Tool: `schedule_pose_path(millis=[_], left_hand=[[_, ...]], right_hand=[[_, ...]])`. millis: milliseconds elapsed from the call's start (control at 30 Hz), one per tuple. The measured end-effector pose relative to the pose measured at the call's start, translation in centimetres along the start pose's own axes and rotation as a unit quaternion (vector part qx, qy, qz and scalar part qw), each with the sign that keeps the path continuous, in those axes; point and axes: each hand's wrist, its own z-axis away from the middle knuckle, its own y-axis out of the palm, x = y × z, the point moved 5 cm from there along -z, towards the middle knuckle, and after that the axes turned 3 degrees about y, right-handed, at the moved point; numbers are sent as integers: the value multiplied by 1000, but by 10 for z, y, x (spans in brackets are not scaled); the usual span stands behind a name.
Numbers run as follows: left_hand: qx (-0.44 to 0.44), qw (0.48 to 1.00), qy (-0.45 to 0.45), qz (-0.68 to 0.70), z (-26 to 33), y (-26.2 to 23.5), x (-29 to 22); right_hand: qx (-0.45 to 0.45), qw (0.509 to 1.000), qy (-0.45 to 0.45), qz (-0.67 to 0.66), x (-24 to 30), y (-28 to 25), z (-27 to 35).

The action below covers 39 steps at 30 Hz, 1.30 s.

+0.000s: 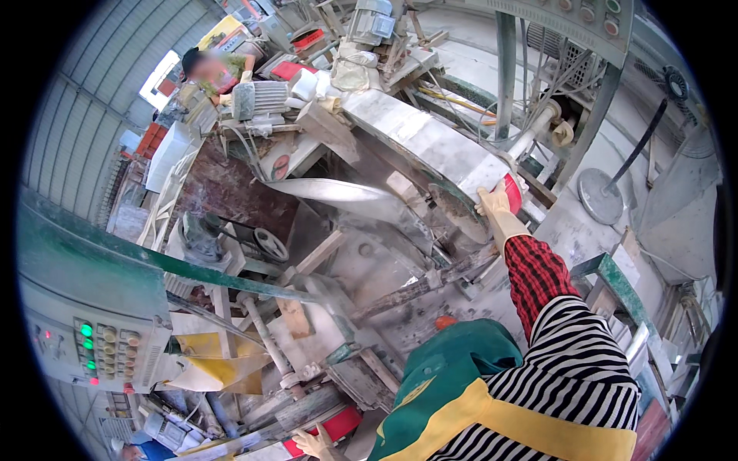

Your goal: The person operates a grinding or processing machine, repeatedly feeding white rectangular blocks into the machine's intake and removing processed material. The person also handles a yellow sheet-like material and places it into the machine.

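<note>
My right hand (498,209), in a cream glove with a red-and-black checked sleeve behind it, reaches forward to the near end of a long white machine cover (419,134). It lies beside the red end piece (512,192), fingers apart, with nothing visible held. At the lower edge my left hand (315,443), gloved alike, rests with fingers spread by a red panel (338,422) on a second long machine part. Its forearm is mostly out of view. My green apron (453,357) with yellow edging lies between the two arms.
A control cabinet (96,338) with lit green buttons stands left. A handwheel (270,244), a green rail (207,269) and dusty beams fill the middle. A co-worker (215,73) is at the far left. A round metal plate (601,196) with an upright rod stands right.
</note>
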Motion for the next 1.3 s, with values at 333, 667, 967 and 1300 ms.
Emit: schedule_pose_path(millis=[333,667,967,1300], left_hand=[[-5,999,-40,32,15,-6,-15],[1,998,-54,16,24,-14,-30],[-26,998,-48,13,32,-10,-43],[-16,999,-43,19,39,-12,-49]], right_hand=[[-105,911,-280,283,44,-32,65],[-33,740,-335,582,61,21,66],[-2,710,-270,650,64,34,48],[-14,701,-267,661,71,48,52]])
